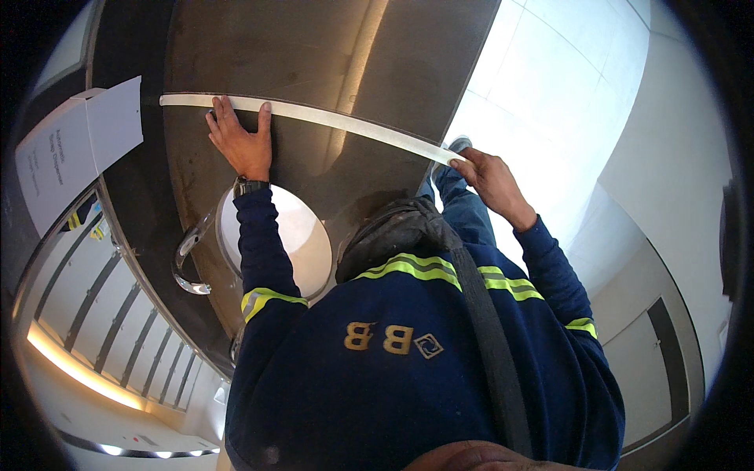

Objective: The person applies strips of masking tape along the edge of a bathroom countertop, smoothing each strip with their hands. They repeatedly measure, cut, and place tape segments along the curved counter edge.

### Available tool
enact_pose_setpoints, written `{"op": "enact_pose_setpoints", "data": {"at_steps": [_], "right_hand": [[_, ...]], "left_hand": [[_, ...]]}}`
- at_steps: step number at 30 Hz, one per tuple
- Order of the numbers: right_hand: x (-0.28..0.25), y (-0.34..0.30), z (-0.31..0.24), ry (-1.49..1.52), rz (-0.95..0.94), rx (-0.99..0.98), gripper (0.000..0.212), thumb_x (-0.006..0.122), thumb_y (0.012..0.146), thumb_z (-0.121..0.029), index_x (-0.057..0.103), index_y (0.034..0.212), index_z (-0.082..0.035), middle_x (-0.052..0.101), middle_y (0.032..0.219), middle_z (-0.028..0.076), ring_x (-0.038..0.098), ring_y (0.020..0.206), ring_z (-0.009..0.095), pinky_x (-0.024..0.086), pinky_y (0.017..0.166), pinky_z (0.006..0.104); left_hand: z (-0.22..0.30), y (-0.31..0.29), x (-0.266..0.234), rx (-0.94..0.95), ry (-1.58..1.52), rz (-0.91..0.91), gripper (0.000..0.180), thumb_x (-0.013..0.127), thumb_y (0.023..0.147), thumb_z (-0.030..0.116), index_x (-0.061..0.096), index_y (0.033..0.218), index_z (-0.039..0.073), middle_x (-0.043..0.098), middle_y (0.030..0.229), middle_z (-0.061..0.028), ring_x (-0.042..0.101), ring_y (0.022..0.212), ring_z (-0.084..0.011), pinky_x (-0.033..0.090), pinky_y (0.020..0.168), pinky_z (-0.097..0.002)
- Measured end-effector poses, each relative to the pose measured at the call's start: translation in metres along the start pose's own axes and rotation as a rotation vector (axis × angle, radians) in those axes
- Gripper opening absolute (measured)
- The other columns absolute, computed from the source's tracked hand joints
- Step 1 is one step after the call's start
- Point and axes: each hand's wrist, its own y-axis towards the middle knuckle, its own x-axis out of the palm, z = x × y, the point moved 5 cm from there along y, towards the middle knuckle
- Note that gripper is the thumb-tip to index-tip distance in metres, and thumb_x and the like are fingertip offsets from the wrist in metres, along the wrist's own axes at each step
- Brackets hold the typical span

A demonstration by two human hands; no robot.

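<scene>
A long white strip of tape [338,119] runs across the dark brown countertop [267,47], from near the back edge to the front edge. My left hand [242,145] lies over its far left part with fingers spread, the fingertips touching the strip. At the counter's front edge my right hand [493,184] pinches the strip's right end between thumb and fingers. There the end reaches out to the edge.
Close to my left forearm is a round white basin [294,235], with a curved chrome faucet [187,255] beside it. A white box [59,153] stands at the left by a mirror [118,314]. Pale floor tiles [550,63] lie beyond the counter's right edge.
</scene>
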Motion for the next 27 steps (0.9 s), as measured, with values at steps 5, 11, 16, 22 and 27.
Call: {"op": "enact_pose_setpoints", "data": {"at_steps": [5, 11, 16, 22, 27], "right_hand": [[0.000, 0.000, 0.002, -0.011, 0.016, -0.018, 0.052, 0.054, 0.109, -0.047, 0.073, 0.109, 0.001, 0.061, 0.065, 0.012, 0.056, 0.057, 0.022, 0.045, 0.058, 0.0405], [-0.001, 0.001, 0.001, -0.010, 0.032, -0.039, 0.051, 0.054, 0.109, -0.046, 0.073, 0.109, 0.002, 0.061, 0.066, 0.011, 0.055, 0.057, 0.022, 0.045, 0.058, 0.0404], [-0.004, 0.002, -0.005, -0.065, -0.074, 0.062, 0.049, 0.053, 0.109, -0.044, 0.072, 0.117, 0.000, 0.073, 0.085, 0.020, 0.071, 0.076, 0.034, 0.056, 0.074, 0.0453], [-0.003, 0.005, -0.002, -0.050, -0.060, 0.036, 0.048, 0.054, 0.109, -0.044, 0.072, 0.117, 0.000, 0.072, 0.082, 0.021, 0.070, 0.076, 0.036, 0.055, 0.074, 0.0472], [0.003, 0.008, 0.008, -0.053, -0.012, -0.037, 0.046, 0.056, 0.107, -0.044, 0.071, 0.113, -0.002, 0.069, 0.076, 0.020, 0.069, 0.072, 0.036, 0.054, 0.071, 0.0482]], "left_hand": [[-0.007, -0.001, 0.005, -0.025, -0.037, -0.012, 0.098, 0.066, 0.091, 0.069, 0.041, 0.159, 0.004, 0.034, 0.168, -0.0198, 0.024, 0.156, -0.0490, 0.022, 0.121, -0.0726], [-0.006, -0.001, 0.005, -0.025, -0.026, -0.018, 0.098, 0.064, 0.091, 0.071, 0.041, 0.159, 0.004, 0.035, 0.168, -0.0199, 0.024, 0.156, -0.0486, 0.023, 0.120, -0.0730], [-0.005, -0.002, 0.004, -0.025, 0.011, -0.012, 0.095, 0.066, 0.092, 0.068, 0.042, 0.159, 0.004, 0.035, 0.168, -0.0192, 0.026, 0.156, -0.0485, 0.023, 0.121, -0.0716], [-0.006, 0.000, 0.006, -0.014, -0.009, 0.013, 0.097, 0.066, 0.091, 0.069, 0.042, 0.159, 0.005, 0.035, 0.168, -0.0188, 0.025, 0.156, -0.0481, 0.022, 0.122, -0.0709], [-0.002, -0.004, 0.002, 0.033, -0.016, 0.044, 0.091, 0.066, 0.094, 0.061, 0.041, 0.159, 0.003, 0.035, 0.167, -0.0209, 0.024, 0.156, -0.0487, 0.020, 0.124, -0.0663]]}}
